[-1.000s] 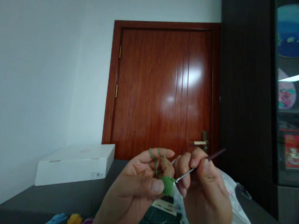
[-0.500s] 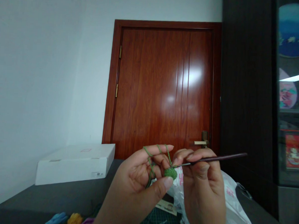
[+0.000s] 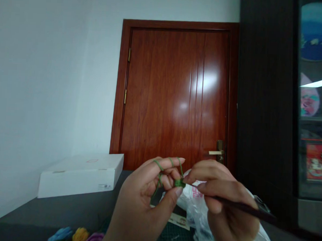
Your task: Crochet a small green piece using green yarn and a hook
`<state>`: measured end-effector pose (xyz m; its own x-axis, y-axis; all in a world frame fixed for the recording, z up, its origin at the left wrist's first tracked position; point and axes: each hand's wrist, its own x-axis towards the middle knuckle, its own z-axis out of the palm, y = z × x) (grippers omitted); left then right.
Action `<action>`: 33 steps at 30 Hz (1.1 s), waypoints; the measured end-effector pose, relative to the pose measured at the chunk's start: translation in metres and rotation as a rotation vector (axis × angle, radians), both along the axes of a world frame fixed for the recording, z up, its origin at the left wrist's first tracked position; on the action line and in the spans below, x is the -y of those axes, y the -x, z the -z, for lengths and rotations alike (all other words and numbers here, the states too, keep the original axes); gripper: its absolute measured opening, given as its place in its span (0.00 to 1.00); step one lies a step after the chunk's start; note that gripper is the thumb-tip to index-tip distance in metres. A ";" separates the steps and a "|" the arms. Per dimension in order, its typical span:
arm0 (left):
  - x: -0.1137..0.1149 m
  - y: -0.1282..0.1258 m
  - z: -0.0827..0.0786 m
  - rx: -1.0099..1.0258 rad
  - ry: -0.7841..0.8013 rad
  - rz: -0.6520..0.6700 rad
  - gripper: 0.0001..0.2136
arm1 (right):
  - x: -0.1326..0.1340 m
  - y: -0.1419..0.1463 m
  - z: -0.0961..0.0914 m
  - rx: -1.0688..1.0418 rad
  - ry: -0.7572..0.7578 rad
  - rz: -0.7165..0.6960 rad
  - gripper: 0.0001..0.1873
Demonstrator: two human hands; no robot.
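Left hand (image 3: 142, 195) held up over the near edge of the table, thumb and fingers closed in a pinch on a small green crocheted piece (image 3: 179, 183), which sits just above the thumb tip, between the two hands. Green yarn (image 3: 159, 166) loops over the raised fingers and runs down to the piece.

Right hand (image 3: 224, 199) curled closed around the dark handle of a slim crochet hook (image 3: 240, 205). The handle slants toward the near right, and the thin metal shaft reaches left, its tip at the piece. Exact entry into the stitches too small to tell.

Below the hands, a crumpled white plastic bag (image 3: 193, 205) with pink print lies on a green cutting mat (image 3: 171, 239), a printed card (image 3: 179, 221) beside it.

On the dark tabletop (image 3: 64, 206): blue bundle (image 3: 60, 234), yellow bundle (image 3: 80, 236) and purple bundle (image 3: 93, 240) of fibre at the near edge, touching one another; white cardboard box (image 3: 79, 177) at far left, against the wall.

Beyond the table, a reddish wooden door (image 3: 175, 92), closed; dark cabinet (image 3: 262, 97) at right.
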<state>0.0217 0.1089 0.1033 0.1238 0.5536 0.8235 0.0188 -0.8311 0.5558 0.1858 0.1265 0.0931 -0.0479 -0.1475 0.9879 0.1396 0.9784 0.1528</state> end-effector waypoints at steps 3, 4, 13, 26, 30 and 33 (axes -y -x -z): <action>-0.001 -0.002 0.001 -0.007 -0.109 -0.116 0.13 | 0.003 -0.002 -0.003 0.105 -0.116 0.258 0.12; -0.002 -0.002 0.001 0.002 -0.116 -0.121 0.12 | 0.001 -0.001 -0.002 0.093 -0.134 0.308 0.12; -0.004 -0.006 -0.003 0.296 0.322 0.383 0.20 | -0.018 0.008 0.021 -0.085 -0.058 0.063 0.06; -0.006 -0.022 0.005 0.372 0.152 0.278 0.20 | 0.000 0.028 0.014 -0.189 -0.111 0.549 0.07; -0.007 -0.017 0.005 0.275 0.071 0.162 0.18 | 0.004 0.015 0.010 -0.142 -0.105 0.433 0.02; -0.010 -0.009 0.004 0.179 0.034 0.129 0.17 | 0.004 0.009 0.011 -0.138 0.040 0.337 0.03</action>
